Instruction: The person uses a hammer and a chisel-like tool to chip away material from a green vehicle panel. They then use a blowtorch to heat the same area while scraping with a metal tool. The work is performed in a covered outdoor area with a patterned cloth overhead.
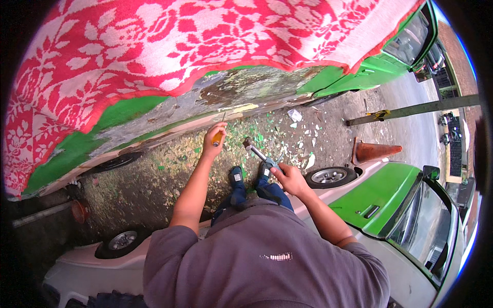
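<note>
Chip-littered ground (159, 179); silver-shafted hammer (258, 153), slim amber-handled tool (217, 138).

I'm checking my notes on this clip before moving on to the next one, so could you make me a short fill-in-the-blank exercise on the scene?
1. The right grip holds a ____ with a metal shaft.
2. The slim tool with the amber handle is in the person's ____ grip.
3. Near the wheel beyond the person's right forearm is an orange traffic ____.

Missing words: hammer; left; cone.
</note>
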### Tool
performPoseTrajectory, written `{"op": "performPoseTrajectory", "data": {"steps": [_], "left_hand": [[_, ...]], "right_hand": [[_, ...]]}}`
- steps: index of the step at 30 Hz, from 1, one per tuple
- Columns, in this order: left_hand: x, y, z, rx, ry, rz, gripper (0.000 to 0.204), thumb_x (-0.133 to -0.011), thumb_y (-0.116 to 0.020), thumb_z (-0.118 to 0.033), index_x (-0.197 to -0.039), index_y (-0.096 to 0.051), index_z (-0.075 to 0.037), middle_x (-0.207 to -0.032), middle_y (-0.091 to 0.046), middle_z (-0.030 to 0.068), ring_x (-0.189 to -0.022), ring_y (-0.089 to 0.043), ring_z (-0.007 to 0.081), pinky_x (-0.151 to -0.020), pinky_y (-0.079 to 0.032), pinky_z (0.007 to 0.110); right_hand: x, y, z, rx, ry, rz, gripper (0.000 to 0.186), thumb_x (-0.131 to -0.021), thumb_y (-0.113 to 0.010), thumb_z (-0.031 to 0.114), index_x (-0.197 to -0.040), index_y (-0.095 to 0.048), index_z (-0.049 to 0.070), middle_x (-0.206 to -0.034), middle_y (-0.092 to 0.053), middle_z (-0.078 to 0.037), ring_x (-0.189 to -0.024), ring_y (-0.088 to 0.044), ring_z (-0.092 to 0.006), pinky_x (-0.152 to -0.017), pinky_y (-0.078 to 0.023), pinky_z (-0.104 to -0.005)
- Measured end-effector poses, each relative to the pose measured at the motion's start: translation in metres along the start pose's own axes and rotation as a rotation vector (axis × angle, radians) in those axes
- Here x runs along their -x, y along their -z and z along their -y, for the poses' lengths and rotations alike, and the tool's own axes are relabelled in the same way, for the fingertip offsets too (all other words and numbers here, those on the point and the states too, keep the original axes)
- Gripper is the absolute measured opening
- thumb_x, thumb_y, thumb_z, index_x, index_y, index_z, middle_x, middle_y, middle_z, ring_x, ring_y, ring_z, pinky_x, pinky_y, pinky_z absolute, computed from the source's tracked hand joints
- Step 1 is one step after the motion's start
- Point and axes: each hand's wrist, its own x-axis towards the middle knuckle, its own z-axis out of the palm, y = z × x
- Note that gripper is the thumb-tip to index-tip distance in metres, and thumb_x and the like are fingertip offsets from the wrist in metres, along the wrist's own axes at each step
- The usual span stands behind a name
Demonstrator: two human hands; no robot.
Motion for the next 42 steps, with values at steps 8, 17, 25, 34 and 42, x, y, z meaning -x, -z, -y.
{"op": "performPoseTrajectory", "data": {"steps": [8,17,25,34,42], "left_hand": [[0.002,0.006,-0.030,0.003,0.002,0.034,0.019,-0.079,-0.061,0.012,-0.086,-0.051,-0.003,-0.113,-0.064,0.0133,-0.106,-0.063,0.0267,-0.088,-0.048,0.032],[0.001,-0.002,-0.055,0.020,0.008,0.038,0.019,-0.080,-0.061,0.012,-0.085,-0.050,-0.003,-0.112,-0.065,0.0128,-0.109,-0.062,0.0247,-0.091,-0.047,0.032],[-0.020,-0.029,-0.065,0.141,0.060,0.043,0.018,-0.082,-0.061,0.010,-0.087,-0.050,-0.004,-0.116,-0.064,0.0114,-0.111,-0.060,0.0214,-0.092,-0.046,0.032],[-0.088,-0.113,-0.101,0.287,0.019,0.185,0.020,-0.082,-0.059,0.013,-0.087,-0.050,-0.004,-0.121,-0.062,0.0129,-0.112,-0.057,0.0175,-0.093,-0.043,0.029],[-0.141,-0.209,-0.104,0.256,0.075,0.095,0.018,-0.084,-0.060,0.011,-0.085,-0.051,-0.004,-0.122,-0.062,0.0122,-0.116,-0.057,0.0195,-0.098,-0.042,0.032]], "right_hand": [[0.009,0.010,-0.005,0.043,0.100,-0.108,0.049,-0.095,-0.057,0.045,-0.084,-0.060,-0.003,-0.065,-0.056,-0.020,-0.062,-0.053,-0.0332,-0.061,-0.043,-0.0444],[0.006,0.020,-0.017,-0.016,0.103,-0.189,0.053,-0.094,-0.057,0.048,-0.086,-0.061,-0.004,-0.067,-0.057,-0.022,-0.063,-0.056,-0.0336,-0.063,-0.044,-0.0447],[0.006,0.047,-0.031,-0.053,0.080,-0.240,0.055,-0.092,-0.059,0.049,-0.084,-0.062,-0.005,-0.066,-0.058,-0.022,-0.064,-0.058,-0.0338,-0.064,-0.045,-0.0447],[-0.016,0.127,-0.072,-0.018,0.085,-0.222,0.055,-0.091,-0.060,0.050,-0.082,-0.062,-0.004,-0.066,-0.059,-0.020,-0.064,-0.060,-0.0324,-0.063,-0.045,-0.0448],[-0.041,0.224,-0.134,-0.025,0.099,-0.207,0.053,-0.088,-0.064,0.049,-0.088,-0.065,-0.004,-0.068,-0.061,-0.023,-0.065,-0.062,-0.0346,-0.063,-0.046,-0.0445]]}}
